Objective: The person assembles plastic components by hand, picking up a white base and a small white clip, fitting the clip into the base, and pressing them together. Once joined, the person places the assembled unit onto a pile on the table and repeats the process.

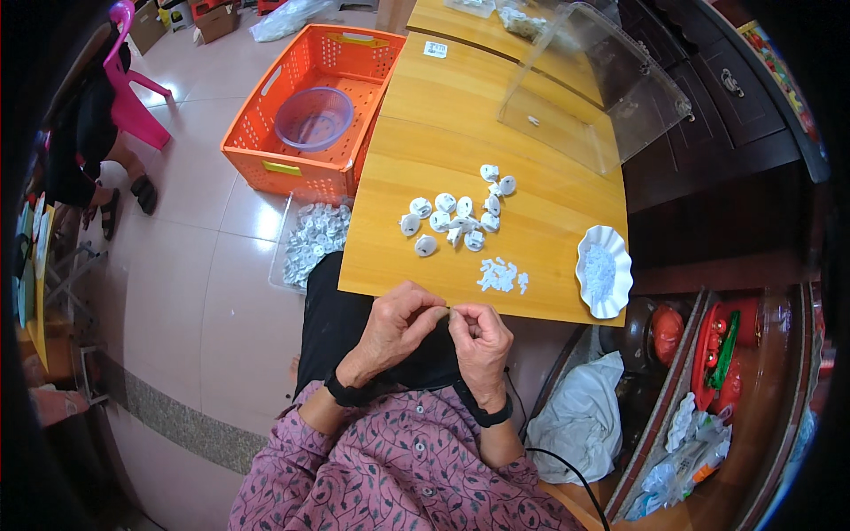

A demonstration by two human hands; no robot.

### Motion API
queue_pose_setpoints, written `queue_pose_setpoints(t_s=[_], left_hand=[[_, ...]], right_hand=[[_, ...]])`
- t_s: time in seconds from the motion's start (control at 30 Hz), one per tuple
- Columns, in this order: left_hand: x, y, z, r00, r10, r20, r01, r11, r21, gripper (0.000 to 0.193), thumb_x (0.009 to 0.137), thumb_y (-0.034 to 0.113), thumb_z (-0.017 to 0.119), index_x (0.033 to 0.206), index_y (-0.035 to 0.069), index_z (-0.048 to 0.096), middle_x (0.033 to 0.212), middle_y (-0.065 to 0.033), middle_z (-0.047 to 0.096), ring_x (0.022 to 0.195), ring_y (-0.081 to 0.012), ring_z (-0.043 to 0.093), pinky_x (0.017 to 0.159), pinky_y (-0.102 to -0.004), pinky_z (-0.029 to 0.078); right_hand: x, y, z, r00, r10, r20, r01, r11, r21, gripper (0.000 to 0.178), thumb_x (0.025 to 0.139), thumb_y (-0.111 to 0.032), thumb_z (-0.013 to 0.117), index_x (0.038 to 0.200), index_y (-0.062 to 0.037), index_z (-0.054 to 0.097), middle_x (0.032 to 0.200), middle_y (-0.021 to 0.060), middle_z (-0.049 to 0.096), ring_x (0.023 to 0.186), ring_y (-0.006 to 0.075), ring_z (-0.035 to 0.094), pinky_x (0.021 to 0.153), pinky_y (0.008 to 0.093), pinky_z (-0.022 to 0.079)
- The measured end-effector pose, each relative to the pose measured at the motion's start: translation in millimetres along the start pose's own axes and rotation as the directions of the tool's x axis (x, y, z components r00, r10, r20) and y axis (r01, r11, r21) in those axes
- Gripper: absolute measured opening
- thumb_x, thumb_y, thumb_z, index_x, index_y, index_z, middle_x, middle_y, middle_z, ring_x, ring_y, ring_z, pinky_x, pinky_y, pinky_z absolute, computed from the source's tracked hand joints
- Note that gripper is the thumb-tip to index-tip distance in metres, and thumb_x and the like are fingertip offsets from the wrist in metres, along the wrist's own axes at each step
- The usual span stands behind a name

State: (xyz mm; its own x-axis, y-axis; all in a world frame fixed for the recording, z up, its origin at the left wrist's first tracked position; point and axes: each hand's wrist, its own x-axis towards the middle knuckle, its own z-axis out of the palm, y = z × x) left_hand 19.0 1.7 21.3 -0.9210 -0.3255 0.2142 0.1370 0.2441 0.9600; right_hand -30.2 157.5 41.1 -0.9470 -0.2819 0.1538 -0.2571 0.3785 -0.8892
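My left hand and my right hand meet in front of the near edge of the yellow wooden table. Thumb and forefinger are pinched on both, the tips almost touching. Whatever lies between them is hidden or too small to name. On the tabletop beyond, several round white plastic parts lie in a loose cluster. Closer to me is a small pile of tiny white pieces. A white dish with a wavy rim, at the right edge, holds many small pale bluish pieces.
Left of the table, an orange crate holds a purple basin. A clear bin of white parts stands by my leg. A transparent plastic box rests at the table's far right. Open shelves with bags flank my right side.
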Motion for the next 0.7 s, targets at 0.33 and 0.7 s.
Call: queue_pose_setpoints(t_s=[0.33,0.7], left_hand=[[-3.9,-1.6,3.6,0.982,-0.17,0.077,0.184,0.953,-0.241,0.018,0.09,0.013,0.077,0.094,-0.002,0.069,0.078,-0.0052,0.067,0.067,-0.0094,0.063,0.06,-0.0254,0.051],[-2.1,2.6,-6.4,0.838,-0.458,0.298,0.544,0.647,-0.535,0.022,0.101,0.025,0.067,0.096,0.003,0.069,0.076,0.0003,0.066,0.06,-0.0052,0.06,0.05,-0.0189,0.045]], right_hand=[[0.1,-11.8,-3.4,0.966,-0.236,0.109,0.253,0.947,-0.196,0.015,0.085,0.005,0.072,0.099,0.0008,0.068,0.083,0.0068,0.068,0.064,0.0093,0.061,0.059,0.0235,0.05],[-3.3,-12.3,-4.2,0.987,0.114,0.109,-0.131,0.979,0.159,0.022,0.095,-0.003,0.068,0.115,0.0024,0.06,0.092,0.0047,0.07,0.08,0.0083,0.065,0.068,0.0224,0.053]])
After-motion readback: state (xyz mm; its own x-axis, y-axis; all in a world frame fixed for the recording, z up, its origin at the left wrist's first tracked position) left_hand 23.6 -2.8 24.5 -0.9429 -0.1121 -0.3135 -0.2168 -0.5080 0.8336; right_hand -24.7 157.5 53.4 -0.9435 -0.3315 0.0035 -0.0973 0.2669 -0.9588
